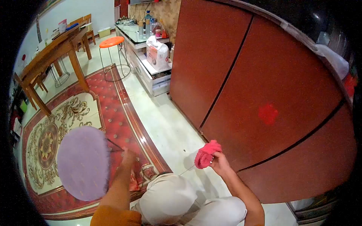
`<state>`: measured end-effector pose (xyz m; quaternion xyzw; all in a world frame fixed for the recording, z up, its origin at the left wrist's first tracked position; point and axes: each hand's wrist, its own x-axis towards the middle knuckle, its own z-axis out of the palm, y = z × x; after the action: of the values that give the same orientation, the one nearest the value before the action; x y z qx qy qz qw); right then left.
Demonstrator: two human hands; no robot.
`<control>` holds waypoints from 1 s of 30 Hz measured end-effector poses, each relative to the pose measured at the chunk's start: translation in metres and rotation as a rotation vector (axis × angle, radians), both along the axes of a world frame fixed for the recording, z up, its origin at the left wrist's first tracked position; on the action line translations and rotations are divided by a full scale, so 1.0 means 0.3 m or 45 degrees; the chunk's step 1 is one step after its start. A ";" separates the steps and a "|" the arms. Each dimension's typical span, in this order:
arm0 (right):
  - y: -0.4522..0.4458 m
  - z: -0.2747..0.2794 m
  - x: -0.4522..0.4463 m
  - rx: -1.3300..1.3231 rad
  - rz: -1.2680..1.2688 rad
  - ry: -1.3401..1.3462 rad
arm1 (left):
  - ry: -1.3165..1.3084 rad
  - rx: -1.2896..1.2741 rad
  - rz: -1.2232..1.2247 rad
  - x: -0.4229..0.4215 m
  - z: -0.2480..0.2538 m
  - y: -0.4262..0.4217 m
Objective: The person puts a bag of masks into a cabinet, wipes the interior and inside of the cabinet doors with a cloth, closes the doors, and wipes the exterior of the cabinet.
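Note:
A pink cloth point(205, 153) is bunched up in my right hand point(220, 164), whose fingers are closed on it, above the pale floor in front of the red-brown cabinet. My left hand point(129, 155) is over the patterned red rug, just right of a stool with a round, fluffy purple seat point(83, 163). A thin dark rod of that stool reaches toward the hand. The fingers of my left hand are too small and unclear to show a grip.
Large red-brown cabinet doors point(271, 86) fill the right side. An orange stool point(112, 42) stands behind the rug point(113, 109), near a white cabinet with an open drawer point(160, 84) and a white package point(157, 54). A wooden table point(49, 51) is at the upper left.

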<state>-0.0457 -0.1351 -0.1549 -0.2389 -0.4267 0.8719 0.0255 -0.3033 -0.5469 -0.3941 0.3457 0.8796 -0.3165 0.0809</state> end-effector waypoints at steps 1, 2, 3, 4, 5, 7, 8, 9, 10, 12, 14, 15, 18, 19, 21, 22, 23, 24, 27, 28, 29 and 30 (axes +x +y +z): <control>-0.003 0.019 0.017 0.025 -0.028 -0.013 | 0.102 0.078 0.047 -0.076 -0.116 -0.078; -0.007 0.040 0.036 0.049 -0.058 -0.026 | 0.204 0.157 0.093 -0.112 -0.174 -0.115; -0.012 0.062 0.050 0.075 -0.088 -0.036 | 0.167 0.241 0.174 -0.117 -0.138 -0.121; -0.020 0.083 0.063 0.089 -0.102 -0.034 | 0.130 0.326 0.249 -0.134 -0.072 -0.127; -0.032 0.102 0.079 0.102 -0.117 -0.035 | 0.091 0.409 0.323 -0.148 -0.020 -0.119; -0.059 0.112 0.107 0.171 -0.115 -0.005 | -0.268 0.679 0.318 -0.140 0.043 -0.036; -0.067 0.110 0.108 0.237 -0.110 0.043 | -0.438 0.818 0.297 -0.142 0.091 0.045; -0.064 0.117 0.107 0.314 -0.118 0.097 | -0.608 0.959 0.255 -0.139 0.145 0.159; -0.055 0.122 0.102 0.324 -0.162 0.114 | -0.858 1.278 0.186 -0.095 0.217 0.309; -0.044 0.145 0.083 0.347 -0.250 0.151 | -1.318 1.723 0.033 0.129 0.560 0.594; -0.066 0.252 0.083 0.412 -0.136 0.316 | -1.768 1.887 -0.101 0.331 0.857 0.746; -0.052 0.271 0.085 0.397 -0.025 0.368 | -1.582 1.834 -0.338 0.409 0.987 0.785; -0.101 0.324 0.064 0.438 0.073 0.501 | -1.334 2.024 -0.666 0.518 1.113 0.883; -0.096 0.327 0.059 0.428 0.092 0.521 | -1.323 2.106 -0.594 0.509 1.121 0.895; -0.080 0.320 0.041 0.525 0.082 0.461 | -1.295 2.273 -0.428 0.461 1.122 0.916; -0.069 0.327 0.035 0.688 0.062 0.485 | -1.429 2.355 -0.270 0.418 1.120 0.946; -0.070 0.332 0.033 0.843 0.044 0.502 | -1.561 2.427 -0.091 0.367 1.116 0.978; -0.074 0.338 0.032 0.995 0.031 0.514 | -1.690 2.493 0.104 0.332 1.127 0.997; -0.066 0.371 0.024 0.974 -0.222 0.338 | -2.047 2.884 0.251 0.208 1.256 1.114; -0.063 0.377 0.026 0.940 -0.295 0.297 | -2.023 2.964 0.239 0.178 1.333 1.149; -0.067 0.396 0.032 0.960 -0.333 0.307 | -2.001 3.044 0.230 0.153 1.424 1.188; -0.056 0.392 0.025 0.938 -0.347 0.305 | -1.798 3.131 0.081 0.126 1.512 1.233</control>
<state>-0.0382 -0.1518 -0.0373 -0.1647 -0.6690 0.6710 0.2740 -0.2654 -0.1769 0.0595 0.2581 0.3729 0.8775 0.1559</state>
